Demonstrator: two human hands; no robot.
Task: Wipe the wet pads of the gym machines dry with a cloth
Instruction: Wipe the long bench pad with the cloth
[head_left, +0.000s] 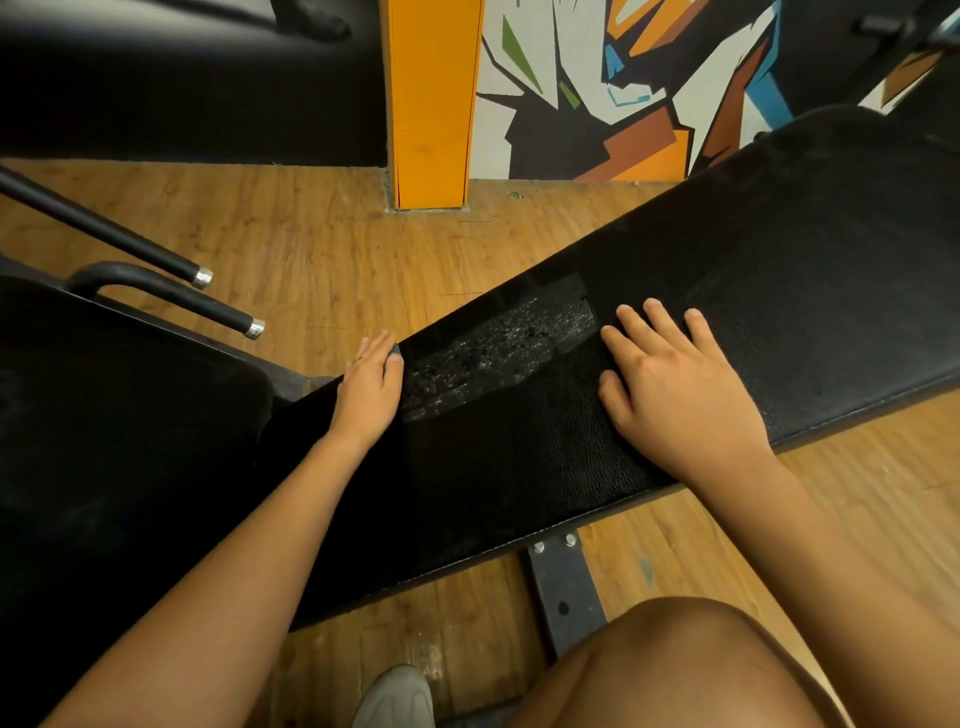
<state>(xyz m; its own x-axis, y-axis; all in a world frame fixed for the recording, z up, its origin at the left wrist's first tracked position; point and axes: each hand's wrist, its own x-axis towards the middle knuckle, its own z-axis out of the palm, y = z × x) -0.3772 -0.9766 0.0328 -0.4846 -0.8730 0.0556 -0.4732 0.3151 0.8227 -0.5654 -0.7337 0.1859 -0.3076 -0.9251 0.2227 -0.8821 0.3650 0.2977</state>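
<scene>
— Where are our hands?
— Our right hand (680, 395) lies flat on the black pad (805, 270), grip spread wide, fingers apart. Our left hand (370, 387) rests on the pad's far edge, fingers straight and close together, pinching nothing we can see.
— And the wet?
— A glistening wet patch (498, 353) sits between our hands. We cannot tell the cloth apart from the pad.
</scene>
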